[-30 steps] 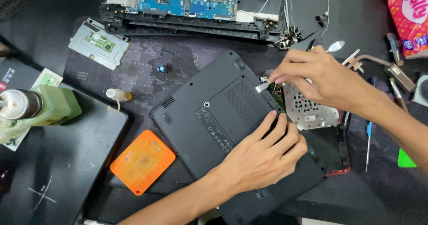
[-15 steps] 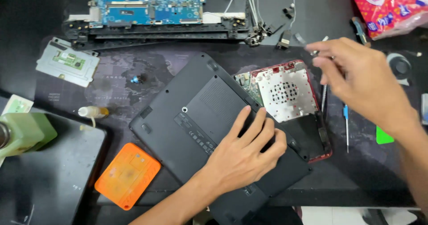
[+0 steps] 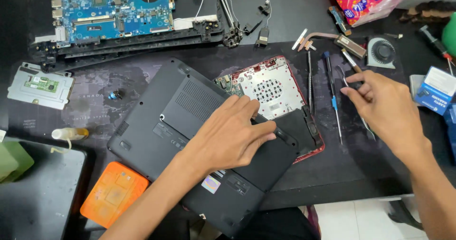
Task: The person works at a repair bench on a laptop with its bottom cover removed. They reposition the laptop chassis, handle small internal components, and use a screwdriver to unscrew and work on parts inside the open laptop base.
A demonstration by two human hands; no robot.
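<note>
My left hand (image 3: 232, 135) lies palm down on a black laptop bottom cover (image 3: 156, 121), fingertips at its right edge. The cover rests askew over a red-rimmed laptop base (image 3: 270, 85), whose perforated metal plate and circuit board show at the upper right. At the right side of the dark mat, my right hand (image 3: 380, 107) pinches a pair of metal tweezers (image 3: 343, 74) that touch the mat. Just left of that hand lie a blue-handled screwdriver (image 3: 332, 92) and a thin black tool (image 3: 309, 78).
A blue motherboard in a black chassis (image 3: 109, 7) lies at the back left. There are also a touchpad board (image 3: 40, 85), a small bottle (image 3: 69, 134), an orange case (image 3: 114, 195), a fan (image 3: 382, 52), a heat pipe (image 3: 327, 35) and a blue box (image 3: 434, 90). The table's front edge (image 3: 356, 197) is close.
My right hand has left the laptop base and moved right with the tweezers, down to the mat. My left hand's fingers have closed together and slid toward the cover's right edge.
</note>
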